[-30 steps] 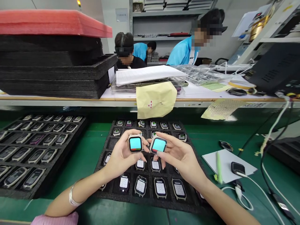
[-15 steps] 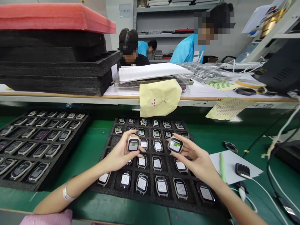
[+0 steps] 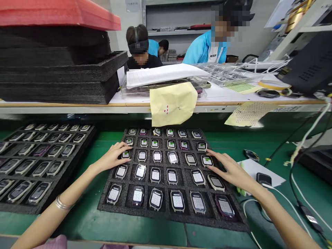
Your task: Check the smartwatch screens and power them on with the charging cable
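A black foam tray (image 3: 166, 216) in front of me holds rows of smartwatch bodies without straps, many with lit screens. At its left edge my left hand (image 3: 114, 157) has thumb and fingers closed about a smartwatch (image 3: 126, 154) in the third row from the back. My right hand (image 3: 228, 169) pinches another smartwatch (image 3: 206, 160) in the same row at the right edge, finger above and thumb below. Both watches sit in their compartments and show green and white on the screen. Near my right fingers lies a pale-framed watch (image 3: 216, 182) with a dark screen.
A second foam tray of watches (image 3: 52, 155) lies to the left. Black foam trays (image 3: 52, 79) are stacked on the shelf, under red foam (image 3: 59, 14). Cables and a dark watch (image 3: 264, 179) lie at right. Across the shelf are several people (image 3: 199, 48).
Both hands have moved apart, each carrying its watch down into a compartment at opposite tray edges. The camera view has shifted slightly.
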Tool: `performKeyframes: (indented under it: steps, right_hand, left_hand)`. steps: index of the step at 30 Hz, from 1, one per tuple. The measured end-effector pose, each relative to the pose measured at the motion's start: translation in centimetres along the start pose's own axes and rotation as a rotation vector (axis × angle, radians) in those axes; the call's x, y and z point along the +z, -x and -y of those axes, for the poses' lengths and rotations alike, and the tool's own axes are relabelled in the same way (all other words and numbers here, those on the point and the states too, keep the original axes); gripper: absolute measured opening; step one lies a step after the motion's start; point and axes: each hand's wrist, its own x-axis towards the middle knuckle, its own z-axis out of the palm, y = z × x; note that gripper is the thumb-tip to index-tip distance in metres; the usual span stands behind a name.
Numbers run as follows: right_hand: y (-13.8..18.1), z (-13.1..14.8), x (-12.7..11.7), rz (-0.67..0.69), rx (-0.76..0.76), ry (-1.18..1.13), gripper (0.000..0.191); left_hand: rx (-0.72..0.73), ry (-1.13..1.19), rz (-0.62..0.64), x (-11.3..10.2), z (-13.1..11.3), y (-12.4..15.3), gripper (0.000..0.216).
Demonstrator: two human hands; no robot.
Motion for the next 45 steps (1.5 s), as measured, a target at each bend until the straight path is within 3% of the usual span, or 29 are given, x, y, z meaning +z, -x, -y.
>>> performKeyframes:
  steps: [4, 7, 12, 17, 23, 27, 30, 32, 36, 40, 43, 45]
  right_hand:
    - [-0.9, 1.6, -1.0, -0.041, -0.099, 0.172, 0.046]
    - [-2.6, 3.2, -0.9, -0.032, -0.206, 0.177, 0.037]
    - [-5.6, 4.6, -0.4, 0.174, -0.192, 0.139, 0.037]
    - [-6.8, 4.4, -0.6, 0.253, -0.181, 0.07, 0.035]
    - [-6.7, 4.6, -1.6, 0.25, -0.134, -0.064, 0.038]
    - [-6.9, 8.2, -4.5, 0.238, -0.075, -0.673, 0.042]
    - [-7.1, 12.7, -6.7, 0.2, -0.052, -1.127, 0.049]
    - [-7.1, 15.5, -7.6, 0.092, -0.05, -1.29, 0.056]
    - [-6.4, 18.5, -7.5, -0.069, -0.083, -1.348, 0.05]
    - [-5.9, 18.3, -5.5, -0.038, -0.003, -1.33, 0.053]
    - [-5.9, 18.0, -4.3, 0.0, 0.08, -1.327, 0.063]
    - [-5.9, 18.0, -4.0, 0.015, 0.08, -1.329, 0.059]
  left_hand:
    - [0.071, -0.231, 0.007, -1.0, -2.6, -0.5, 0.036]
    - [0.124, -0.35, 0.083, -0.9, -4.6, -2.1, 0.033]
    - [0.129, -0.353, 0.185, 0.9, -5.7, -5.4, 0.025]
    - [0.08, -0.234, 0.145, 1.6, -5.5, -6.0, 0.025]
    - [0.092, 0.154, 0.0, -0.6, -4.2, -4.6, 0.031]
    - [0.091, 0.51, -0.151, -3.0, -5.8, -4.2, 0.04]
    - [0.123, 1.017, -0.292, -4.5, -9.3, -4.3, 0.044]
    - [0.144, 1.204, -0.337, -4.9, -11.7, -4.2, 0.043]
    - [0.127, 1.455, -0.185, -4.7, -14.6, -3.5, 0.045]
    - [-0.005, 1.669, 0.009, -3.7, -14.7, -3.1, 0.041]
    - [-0.052, 1.783, 0.026, -3.0, -14.6, -3.3, 0.038]
    - [-0.089, 1.782, -0.019, -2.8, -14.7, -3.5, 0.041]
